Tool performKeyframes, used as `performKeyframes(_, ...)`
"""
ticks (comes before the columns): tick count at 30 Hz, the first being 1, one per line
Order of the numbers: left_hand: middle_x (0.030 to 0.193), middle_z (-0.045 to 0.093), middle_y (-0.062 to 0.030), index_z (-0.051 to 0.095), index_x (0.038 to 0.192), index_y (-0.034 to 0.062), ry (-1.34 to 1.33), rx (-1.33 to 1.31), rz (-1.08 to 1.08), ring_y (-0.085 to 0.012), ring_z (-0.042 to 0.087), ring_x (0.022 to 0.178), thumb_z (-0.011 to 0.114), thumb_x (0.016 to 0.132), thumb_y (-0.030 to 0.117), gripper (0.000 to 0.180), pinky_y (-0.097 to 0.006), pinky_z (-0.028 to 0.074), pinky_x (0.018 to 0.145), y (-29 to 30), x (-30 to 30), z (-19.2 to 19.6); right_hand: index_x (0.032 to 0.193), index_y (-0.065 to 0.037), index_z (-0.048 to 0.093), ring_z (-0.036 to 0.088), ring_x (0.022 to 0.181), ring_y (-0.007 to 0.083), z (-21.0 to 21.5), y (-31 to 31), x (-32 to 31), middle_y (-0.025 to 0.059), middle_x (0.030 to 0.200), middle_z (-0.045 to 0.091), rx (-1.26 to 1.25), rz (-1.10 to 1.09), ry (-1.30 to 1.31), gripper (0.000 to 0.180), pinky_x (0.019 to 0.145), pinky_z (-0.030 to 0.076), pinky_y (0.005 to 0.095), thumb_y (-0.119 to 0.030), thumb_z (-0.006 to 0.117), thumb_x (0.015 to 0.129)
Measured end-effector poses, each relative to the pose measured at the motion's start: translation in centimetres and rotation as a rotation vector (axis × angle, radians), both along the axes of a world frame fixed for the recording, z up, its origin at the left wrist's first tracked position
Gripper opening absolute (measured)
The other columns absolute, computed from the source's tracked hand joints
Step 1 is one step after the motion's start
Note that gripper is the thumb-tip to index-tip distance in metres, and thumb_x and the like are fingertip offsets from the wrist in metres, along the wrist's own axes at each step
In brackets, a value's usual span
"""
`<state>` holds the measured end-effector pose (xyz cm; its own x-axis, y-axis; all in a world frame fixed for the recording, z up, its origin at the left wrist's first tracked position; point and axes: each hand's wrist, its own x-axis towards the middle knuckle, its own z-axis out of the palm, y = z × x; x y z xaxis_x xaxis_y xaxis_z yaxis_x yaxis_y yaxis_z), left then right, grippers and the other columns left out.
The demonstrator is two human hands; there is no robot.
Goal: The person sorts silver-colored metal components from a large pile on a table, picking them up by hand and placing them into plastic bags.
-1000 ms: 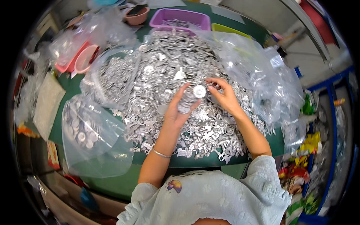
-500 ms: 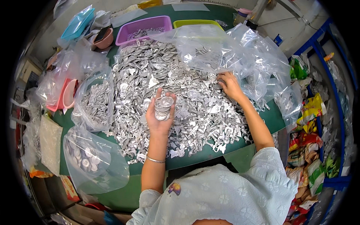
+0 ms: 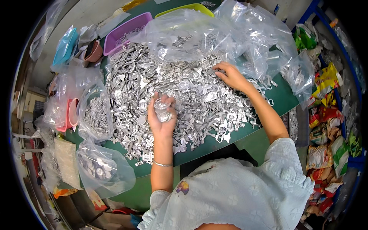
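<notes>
A broad heap of small silver metal charms (image 3: pixel 184 82), in many shapes, covers the middle of the green table (image 3: pixel 207 147). Low over the heap's near left part, my left hand (image 3: pixel 163 122) is palm up, its fingers curled round several round silver medallions (image 3: pixel 165 114) stacked in the palm. My right hand (image 3: pixel 232 76) reaches to the heap's far right side, beside the clear plastic sheet (image 3: pixel 184 34). Its thumb and fingers are drawn together at the charms; whatever lies between the tips is too small to make out.
Clear bags of silver pieces (image 3: pixel 97 115) and round medallions (image 3: pixel 99 166) lie along the left edge. A purple basin (image 3: pixel 111 42) and a yellow-green basin (image 3: pixel 184 9) stand behind the heap. On the right is a blue rack (image 3: pixel 318 17) beside colourful packets (image 3: pixel 320 134).
My right hand has shifted left over the heap, and its fingertips now point left. My left hand still holds the medallions, its fingers curled in a little more. The whole view has tilted slightly.
</notes>
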<state>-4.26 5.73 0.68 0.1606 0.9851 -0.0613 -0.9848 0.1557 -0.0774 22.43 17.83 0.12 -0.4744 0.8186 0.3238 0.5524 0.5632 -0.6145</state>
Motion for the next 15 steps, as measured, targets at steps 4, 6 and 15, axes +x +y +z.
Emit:
performKeyframes(4, 0.1, 0.05, -0.0105, 0.053, 0.102, 0.0132, 0.045, -0.127, -0.026, -0.023, 0.05, 0.094, 0.053, 0.087, 0.029, 0.021, -0.042, 0.057, 0.069, -2.8, 1.9, 1.7, 0.098, 0.0, 0.058, 0.052, 0.097, 0.0321, 0.5, -2.2, 1.7, 0.0154, 0.099, 0.058, -0.032, -0.02, -0.02, 0.022, 0.086, 0.04, 0.0386, -0.014, 0.056, 0.082)
performKeyframes(6, 0.104, 0.05, -0.0111, 0.053, 0.1, 0.0132, 0.089, -0.196, -0.028, -0.0245, 0.05, 0.096, 0.053, 0.087, 0.027, 0.019, -0.044, 0.057, 0.069, -4.3, 3.0, 1.4, 0.099, 0.0, 0.057, 0.051, 0.098, 0.0324, 0.9, -4.1, 3.3, 0.0152, 0.099, 0.057, -0.031, -0.05, -0.029, 0.022, 0.087, 0.039, 0.0382, -0.014, 0.057, 0.082)
performKeyframes(15, 0.081, 0.042, -0.0026, 0.053, 0.087, 0.0139, 0.155, -0.253, -0.349, -0.0159, 0.04, 0.077, 0.059, 0.079, 0.017, 0.01, -0.022, 0.038, 0.049, -9.0, 8.8, -0.9, 0.095, -0.001, 0.057, 0.051, 0.097, 0.0301, 0.3, -14.2, 9.6, 0.0132, 0.098, 0.056, 0.042, -0.326, 0.019, 0.023, 0.085, 0.037, 0.0388, -0.008, 0.063, 0.074)
